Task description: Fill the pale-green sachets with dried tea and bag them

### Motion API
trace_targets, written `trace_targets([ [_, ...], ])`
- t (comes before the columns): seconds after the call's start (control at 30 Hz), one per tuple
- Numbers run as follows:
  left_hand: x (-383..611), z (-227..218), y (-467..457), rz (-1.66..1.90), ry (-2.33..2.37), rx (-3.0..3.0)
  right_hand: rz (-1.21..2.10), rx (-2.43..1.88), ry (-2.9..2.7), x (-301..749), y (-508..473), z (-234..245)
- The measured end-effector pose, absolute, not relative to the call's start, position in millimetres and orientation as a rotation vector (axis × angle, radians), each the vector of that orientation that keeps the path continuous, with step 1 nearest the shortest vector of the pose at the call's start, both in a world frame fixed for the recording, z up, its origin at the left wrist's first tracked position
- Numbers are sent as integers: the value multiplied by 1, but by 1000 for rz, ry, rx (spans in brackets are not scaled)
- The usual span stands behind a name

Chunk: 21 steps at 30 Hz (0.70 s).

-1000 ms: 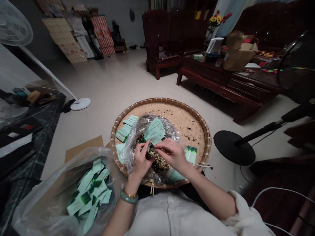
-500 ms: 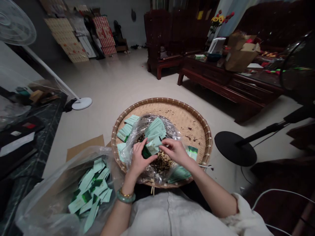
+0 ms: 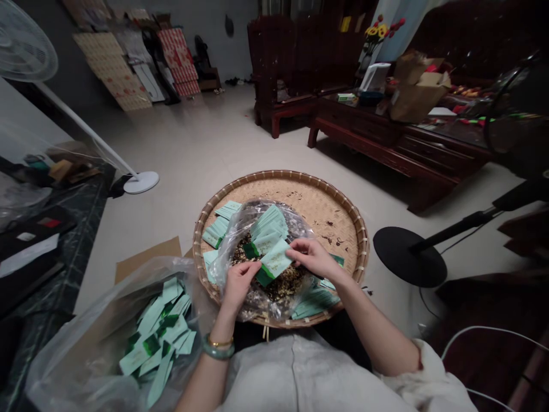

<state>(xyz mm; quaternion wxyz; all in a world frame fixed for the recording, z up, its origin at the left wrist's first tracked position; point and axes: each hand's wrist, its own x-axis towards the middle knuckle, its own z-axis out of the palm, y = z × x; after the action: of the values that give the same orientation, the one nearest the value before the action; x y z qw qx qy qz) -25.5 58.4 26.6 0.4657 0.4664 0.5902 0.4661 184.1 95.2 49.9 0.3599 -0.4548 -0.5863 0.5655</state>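
Observation:
Between my two hands is a mint-green sachet (image 3: 277, 258) with a dark green end, tilted over a clear plastic bag (image 3: 227, 252). My left hand (image 3: 240, 280) pinches its left corner. The fingers of my right hand (image 3: 315, 257) close on its right edge. Inside the bag lie dried, tea-like pieces (image 3: 285, 285) in brown and yellow, and a fanned stack of sachets (image 3: 270, 223) rests on them. The bag sits in a round woven bamboo tray (image 3: 362, 229). More sachets (image 3: 315, 303) are piled at the tray's near right and along its left side.
Left of the tray, a large clear bag (image 3: 86, 332) holds many loose sachets (image 3: 158, 326), with cardboard (image 3: 148, 257) behind it. A white fan base (image 3: 141, 182) stands at far left, a black stand base (image 3: 409, 254) at right. A dark wooden table (image 3: 377, 137) is beyond.
My left hand has gone from spread fingers to a pinch on the sachet's corner. The sachet has shifted slightly right and down, its printed face now showing, away from the stack behind.

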Motion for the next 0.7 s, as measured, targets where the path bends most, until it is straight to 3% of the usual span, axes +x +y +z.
trace_targets([
  [0.37,-22,35,52,703,1304,1334,926,-1165,-1600,171,95,37],
  [0.7,-15,36,49,657,1220,1205,866,-1230,-1414,168,95,38],
])
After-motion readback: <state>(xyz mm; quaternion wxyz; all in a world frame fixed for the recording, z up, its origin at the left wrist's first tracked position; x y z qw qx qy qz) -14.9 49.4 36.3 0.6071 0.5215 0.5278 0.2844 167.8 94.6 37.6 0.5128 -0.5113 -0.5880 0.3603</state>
